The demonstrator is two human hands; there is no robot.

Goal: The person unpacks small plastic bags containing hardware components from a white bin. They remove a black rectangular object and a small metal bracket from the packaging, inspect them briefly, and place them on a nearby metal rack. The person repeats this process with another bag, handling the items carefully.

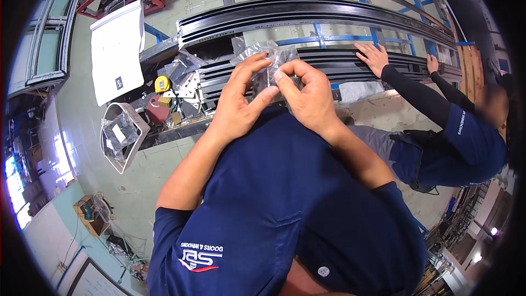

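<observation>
Both hands are at a crinkled clear plastic bag [283, 55] in front of my chest. My right hand [311, 97] pinches its near part between thumb and forefinger. Curled around the bag's left side, my left hand [239, 98] has its fingertips on the film and its thumb reaching toward my right hand. Something dark shows through the bag, but I cannot make out its contents. Just beyond the hands lie long black metal profiles [339, 57]. A yellow tape measure [162, 84] and white perforated plates [190, 89] rest to the left of my left hand.
A larger stack of black profiles [307, 13] spans a blue frame [320, 35]. A white sheet [116, 52] hangs at the left, above a pale bin [143, 126] with dark bagged items. At right, a co-worker's hand [372, 59] rests on the profiles.
</observation>
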